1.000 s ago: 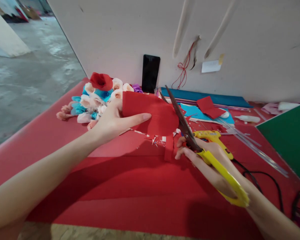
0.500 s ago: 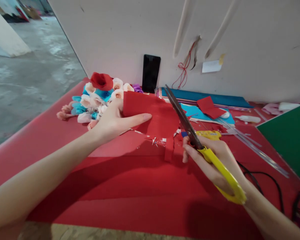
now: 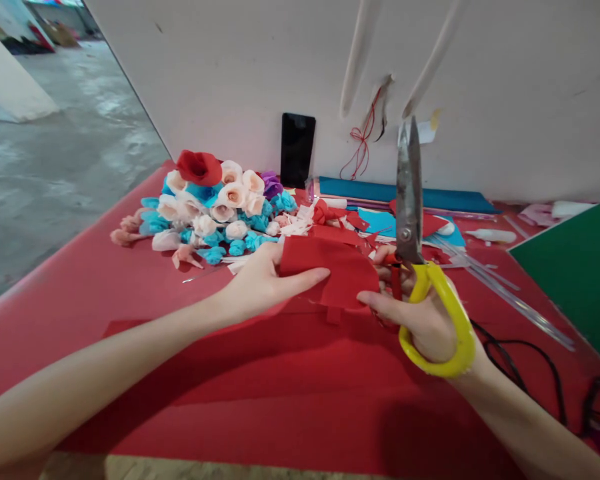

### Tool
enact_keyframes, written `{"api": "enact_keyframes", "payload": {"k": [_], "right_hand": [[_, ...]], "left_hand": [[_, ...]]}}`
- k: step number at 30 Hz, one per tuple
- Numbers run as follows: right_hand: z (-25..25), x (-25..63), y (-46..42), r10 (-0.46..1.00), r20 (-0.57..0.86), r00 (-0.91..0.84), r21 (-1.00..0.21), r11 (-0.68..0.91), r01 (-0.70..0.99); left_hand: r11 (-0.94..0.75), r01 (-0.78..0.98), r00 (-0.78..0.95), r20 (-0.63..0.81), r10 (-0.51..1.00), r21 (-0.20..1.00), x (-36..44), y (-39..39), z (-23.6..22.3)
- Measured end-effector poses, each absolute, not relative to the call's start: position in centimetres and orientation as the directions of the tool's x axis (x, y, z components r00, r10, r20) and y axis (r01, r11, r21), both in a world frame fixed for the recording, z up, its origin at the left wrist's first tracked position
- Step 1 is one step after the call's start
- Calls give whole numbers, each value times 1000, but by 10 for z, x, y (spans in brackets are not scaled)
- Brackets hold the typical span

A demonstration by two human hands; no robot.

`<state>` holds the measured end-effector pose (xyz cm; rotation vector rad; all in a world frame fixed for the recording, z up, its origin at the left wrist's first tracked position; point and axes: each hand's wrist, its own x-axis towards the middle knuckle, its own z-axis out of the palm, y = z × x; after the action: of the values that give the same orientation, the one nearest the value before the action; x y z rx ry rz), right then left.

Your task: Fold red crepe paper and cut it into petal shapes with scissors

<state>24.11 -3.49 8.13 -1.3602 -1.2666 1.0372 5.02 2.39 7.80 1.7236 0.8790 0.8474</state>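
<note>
A piece of red paper (image 3: 320, 267), rounded at its upper right corner, is held up over the table. My left hand (image 3: 265, 283) grips its left side, thumb on top and fingers hidden beneath. At the right edge, the thumb and fingers of my right hand (image 3: 425, 320) pinch the same paper. That hand also carries scissors (image 3: 410, 193) with yellow handles, blades pointing up and nearly closed. Below the paper, a narrow red strip (image 3: 334, 315) shows. A long red sheet (image 3: 260, 360) lies on the table in front of me.
Paper flowers (image 3: 230, 193) in white, blue, red and purple are heaped at the back left. A black phone (image 3: 297, 150) leans on the wall. Behind my right hand are blue paper (image 3: 380, 221), a small bottle (image 3: 491, 235) and clear sticks (image 3: 520, 307). A green board (image 3: 575, 280) stands right.
The scissors have swung upright in my right hand, which has come to the paper's right edge and taken hold. My left hand and the paper have moved right and lower, uncovering more flowers.
</note>
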Motion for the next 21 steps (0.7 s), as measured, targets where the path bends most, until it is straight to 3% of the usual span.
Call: {"api": "enact_keyframes", "payload": {"k": [8, 13, 21], "right_hand": [[82, 247, -32, 986, 54, 158, -997, 44, 65], [85, 245, -31, 987, 41, 154, -995, 27, 91], [77, 247, -32, 986, 82, 148, -994, 69, 90]], "left_hand": [[-346, 271, 538, 156, 828, 898, 51, 21, 72], [-367, 277, 529, 178, 830, 888, 52, 22, 69], [-275, 273, 494, 111, 862, 922, 54, 19, 77]]}}
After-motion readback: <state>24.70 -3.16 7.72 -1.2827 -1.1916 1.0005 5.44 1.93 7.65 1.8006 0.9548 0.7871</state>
